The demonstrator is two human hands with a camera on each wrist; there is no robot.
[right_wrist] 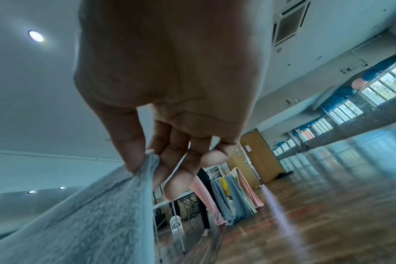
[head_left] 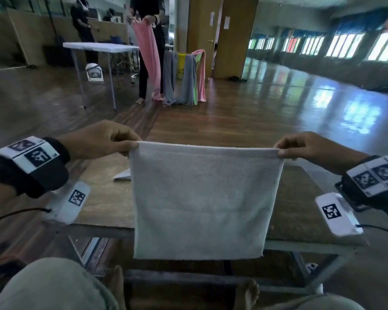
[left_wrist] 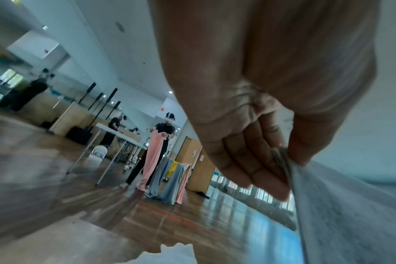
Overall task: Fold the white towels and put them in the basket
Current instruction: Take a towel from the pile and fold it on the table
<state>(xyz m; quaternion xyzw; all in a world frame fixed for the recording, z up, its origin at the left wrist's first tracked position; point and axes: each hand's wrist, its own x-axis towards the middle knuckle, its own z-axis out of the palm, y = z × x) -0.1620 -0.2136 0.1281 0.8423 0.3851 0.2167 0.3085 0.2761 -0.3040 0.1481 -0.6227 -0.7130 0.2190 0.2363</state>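
Observation:
A white towel (head_left: 202, 198) hangs flat in the air in front of me, stretched between both hands above the near edge of a low wooden table (head_left: 300, 198). My left hand (head_left: 126, 144) pinches its top left corner between thumb and fingers; the left wrist view shows that pinched corner of the towel (left_wrist: 283, 157). My right hand (head_left: 285, 148) pinches the top right corner, and the right wrist view shows the towel (right_wrist: 90, 214) running down from the thumb. The towel's lower edge hangs below the table top. No basket for it shows.
A white folded paper (head_left: 123, 174) lies on the table to the left of the towel. My knees and bare feet are under the table. Farther off, another person holds a pink towel (head_left: 149, 59) beside a white folding table (head_left: 99, 47) and a towel-draped yellow basket (head_left: 182, 66).

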